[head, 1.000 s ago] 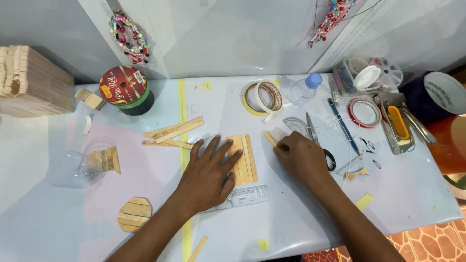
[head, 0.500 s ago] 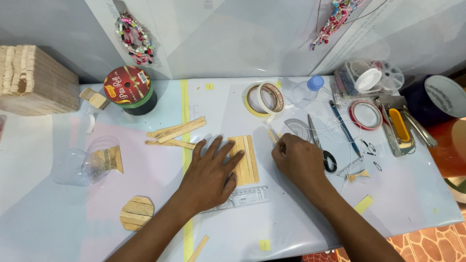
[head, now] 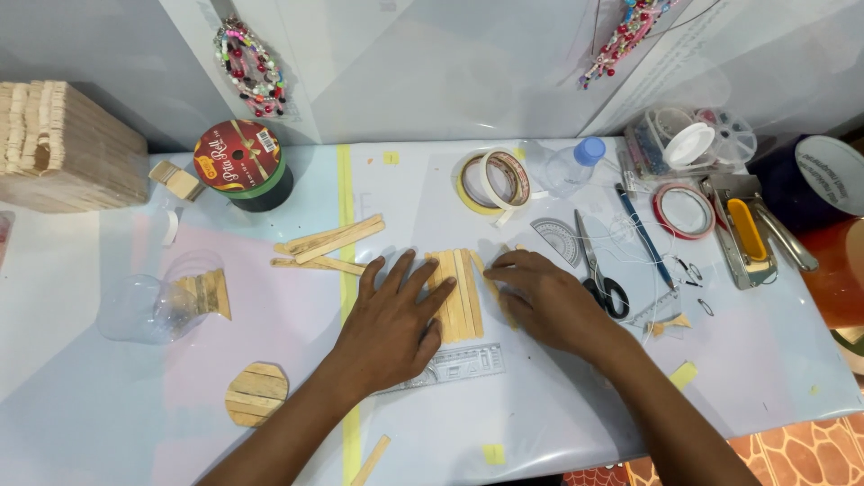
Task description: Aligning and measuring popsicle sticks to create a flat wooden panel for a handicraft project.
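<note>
Wooden craft sticks, laid side by side into a flat panel, sit near the middle of the table, closer to its front edge than to the back wall. Their long axes run front to back, so the panel's seams point away from the person. It lies directly between the two hands and partly under both.

Left hand comes in from the front-left, palm down, fingers spread wide and flat; the fingertips press on the panel's left sticks, gripping nothing. Its heel rests over a clear ruler lying just in front of the panel, parallel to the table's front edge.

Right hand reaches from the front-right, palm down, fingers curled loosely toward the panel's right edge. The fingertips touch the outermost stick there; whether they pinch it or only push it sideways cannot be told.

Both hands are equally near. Loose sticks lie off to the left, beyond a yellow tape line; scissors and a protractor sit just right of the right hand.
</note>
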